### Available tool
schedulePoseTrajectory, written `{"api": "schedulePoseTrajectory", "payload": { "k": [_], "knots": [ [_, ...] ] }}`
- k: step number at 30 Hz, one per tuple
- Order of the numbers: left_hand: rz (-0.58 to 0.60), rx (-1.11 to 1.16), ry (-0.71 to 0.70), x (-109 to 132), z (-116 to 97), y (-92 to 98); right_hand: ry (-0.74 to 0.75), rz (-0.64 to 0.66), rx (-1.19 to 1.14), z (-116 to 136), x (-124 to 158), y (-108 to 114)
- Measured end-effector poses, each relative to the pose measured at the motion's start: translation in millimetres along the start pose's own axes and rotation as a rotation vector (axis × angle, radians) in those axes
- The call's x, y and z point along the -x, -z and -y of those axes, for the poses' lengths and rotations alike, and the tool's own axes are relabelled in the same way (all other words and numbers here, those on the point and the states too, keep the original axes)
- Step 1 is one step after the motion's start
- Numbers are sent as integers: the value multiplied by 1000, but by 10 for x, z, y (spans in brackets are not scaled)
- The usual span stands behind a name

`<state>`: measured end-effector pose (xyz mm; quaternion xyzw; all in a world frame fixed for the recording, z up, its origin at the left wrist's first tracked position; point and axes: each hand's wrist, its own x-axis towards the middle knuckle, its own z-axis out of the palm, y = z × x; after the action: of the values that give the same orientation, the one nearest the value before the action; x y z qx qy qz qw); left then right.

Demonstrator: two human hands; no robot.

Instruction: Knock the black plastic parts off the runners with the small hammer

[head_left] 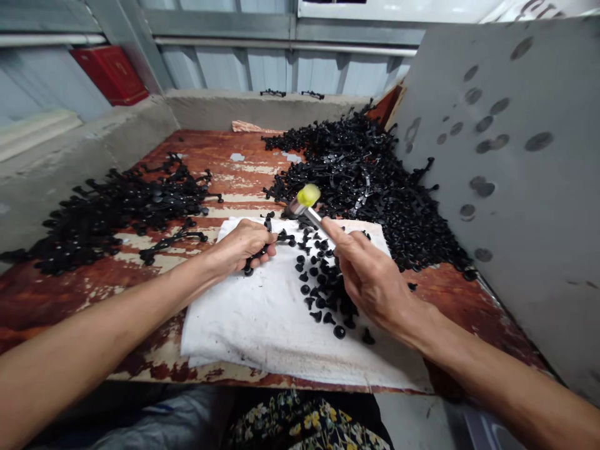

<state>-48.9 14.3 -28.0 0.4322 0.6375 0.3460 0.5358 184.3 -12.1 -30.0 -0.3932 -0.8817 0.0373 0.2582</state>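
My left hand [250, 244] is closed on a black multi-armed plastic part [285, 237], whose knobbed ends stick out past the fingers. In my right hand [368, 269] is a small mallet [308, 196] with a yellow-green face and a metal shaft, its index finger stretched along the shaft. The mallet head hovers above and to the right of the held part. Below the right hand, many small black plugs [315, 292] with round heads lie scattered on a white cloth [234, 331]; some are hidden behind the hand.
A large heap of black parts [347, 156] covers the back right, against a grey panel [510, 156]. Another pile of black multi-armed parts [135, 200] lies on the left. The worn reddish table [28, 306] meets a low concrete ledge [206, 112], with a red box [112, 74] at the left.
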Motion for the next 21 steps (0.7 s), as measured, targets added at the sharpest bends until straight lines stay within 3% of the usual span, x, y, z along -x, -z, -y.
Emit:
{"api": "schedulePoseTrajectory", "payload": {
  "k": [2,6,10,14,18,21],
  "knots": [
    [-8,-6,-1,24,-20,-10,7,-23,2,14,0,21],
    [-21,-10,18,12,-8,-8,-24,152,75,21,5,35],
    [0,-25,-5,-13,28,9,-24,20,10,39,34,29],
    [-13,-44,-8,35,10,-8,-5,174,77,37,45,9],
    [-6,-37,-24,61,-3,-18,-8,36,36,24,65,17],
    [-11,-68,-17,20,11,0,-4,135,112,22,87,24]
  ]
}}
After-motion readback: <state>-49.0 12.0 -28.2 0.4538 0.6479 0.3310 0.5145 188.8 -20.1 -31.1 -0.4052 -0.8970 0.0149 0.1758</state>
